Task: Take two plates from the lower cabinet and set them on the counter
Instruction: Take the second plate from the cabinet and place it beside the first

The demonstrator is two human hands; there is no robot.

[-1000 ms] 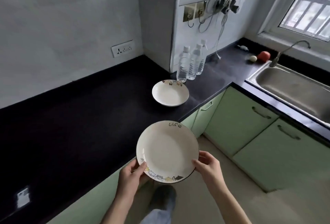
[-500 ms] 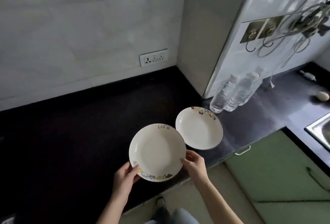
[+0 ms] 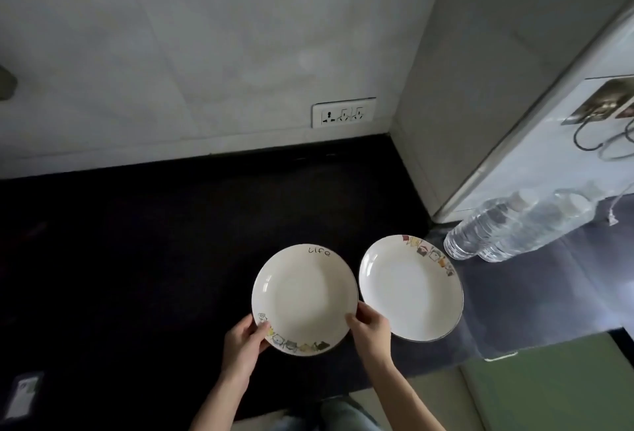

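Dark bench [image 3: 137, 259] is stretching below a wall socket [image 3: 343, 112]. Left hand [image 3: 244, 338] and right hand [image 3: 368, 326] are pinching opposite rims of a plate [image 3: 303, 298], just beside a second plate [image 3: 410, 288]. Glazed ceramic: likely stiff, slippery, breakable; rims are offering the surest hold.

Two plates [image 3: 304, 296] [image 3: 411, 288], two bottles [image 3: 480, 230] [image 3: 535, 231]

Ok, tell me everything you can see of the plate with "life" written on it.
The plate with "life" is round, white and shallow, glossy like glazed ceramic, and empty. The word sits on its far rim; a band of small coloured pictures runs along the near rim. The left hand and right hand grip its near edges over the dark counter. It lies just left of the second plate, rims almost meeting; whether it rests on the counter I cannot tell.
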